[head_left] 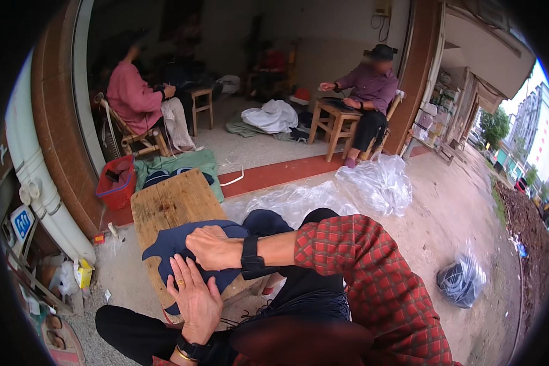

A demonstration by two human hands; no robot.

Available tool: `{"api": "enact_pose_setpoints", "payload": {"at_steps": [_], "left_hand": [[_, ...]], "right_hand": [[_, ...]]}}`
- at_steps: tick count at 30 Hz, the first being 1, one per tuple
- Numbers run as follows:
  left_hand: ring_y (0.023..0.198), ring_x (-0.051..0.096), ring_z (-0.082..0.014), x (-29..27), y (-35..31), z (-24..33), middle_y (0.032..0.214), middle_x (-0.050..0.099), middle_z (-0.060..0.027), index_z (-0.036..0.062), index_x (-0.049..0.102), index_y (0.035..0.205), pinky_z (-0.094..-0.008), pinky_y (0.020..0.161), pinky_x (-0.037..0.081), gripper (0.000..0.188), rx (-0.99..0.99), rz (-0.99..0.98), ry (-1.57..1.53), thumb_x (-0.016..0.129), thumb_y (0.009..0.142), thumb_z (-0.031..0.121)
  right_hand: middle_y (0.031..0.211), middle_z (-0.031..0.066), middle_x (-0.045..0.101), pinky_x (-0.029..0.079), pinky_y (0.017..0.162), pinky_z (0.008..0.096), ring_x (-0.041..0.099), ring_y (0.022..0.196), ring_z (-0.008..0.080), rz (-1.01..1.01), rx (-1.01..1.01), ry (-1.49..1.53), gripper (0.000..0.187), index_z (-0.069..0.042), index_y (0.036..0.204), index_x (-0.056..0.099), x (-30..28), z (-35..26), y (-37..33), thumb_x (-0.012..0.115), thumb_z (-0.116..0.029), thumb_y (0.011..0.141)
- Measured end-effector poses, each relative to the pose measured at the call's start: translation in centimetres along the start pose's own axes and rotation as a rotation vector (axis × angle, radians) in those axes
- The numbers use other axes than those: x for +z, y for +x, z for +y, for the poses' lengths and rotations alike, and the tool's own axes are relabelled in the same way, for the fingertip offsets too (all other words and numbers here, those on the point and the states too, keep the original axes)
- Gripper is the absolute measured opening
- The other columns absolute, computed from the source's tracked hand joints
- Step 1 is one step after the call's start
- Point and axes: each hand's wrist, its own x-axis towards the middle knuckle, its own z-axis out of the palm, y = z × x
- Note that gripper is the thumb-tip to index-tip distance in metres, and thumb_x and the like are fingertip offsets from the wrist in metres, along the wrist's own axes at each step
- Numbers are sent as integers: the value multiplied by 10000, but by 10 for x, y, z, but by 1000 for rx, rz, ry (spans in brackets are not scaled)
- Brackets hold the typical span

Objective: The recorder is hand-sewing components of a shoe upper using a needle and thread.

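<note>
A navy-blue piece of cloth [168, 238] with a curved, notched edge lies over the near part of a small wooden table [168, 198]. My left hand [195, 299] rests flat on the near side of this cloth, fingers stretched out, a ring on one of them. Just beyond those fingertips, my right hand [212, 247] is closed in a fist and pressed onto the cloth. Its fingers are turned away, so whatever they hold is hidden. More dark cloth [266, 222] sits right of the table, near my knee.
A red plastic basket [117, 190] and green cloth [192, 161] stand beyond the table. Clear plastic sheeting [375, 183] covers ground ahead. Two people sit in the doorway, one at a wooden stool [335, 116]. A filled plastic bag [462, 282] lies at right; a white pipe [49, 201] rises at left.
</note>
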Motion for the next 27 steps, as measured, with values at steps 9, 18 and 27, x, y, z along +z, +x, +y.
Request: {"api": "enact_pose_setpoints", "payload": {"at_steps": [9,18,27], "left_hand": [[1529,248,-435,6,1,0,1617,280,-329,-144,397,1472,-564,1182,225,608,-10,-4,64,546,1005,215],[1521,271,-432,4,4,0,1594,329,-324,-116,426,1464,-562,1178,225,659,22,37,32,608,953,257],[1520,273,-436,10,2,-3,1569,351,-349,-145,430,1459,-575,1161,232,652,6,3,96,565,983,281]], "right_hand": [[730,278,675,538,618,476,713,766,416,-35,-105,40,247,93,724,698,1,9,2,690,-153,748],[983,255,651,555,801,476,652,919,427,15,-110,100,276,22,861,741,22,33,16,713,-237,771],[976,216,640,497,817,466,637,948,394,148,127,317,186,12,759,647,35,24,20,712,-127,864]]}}
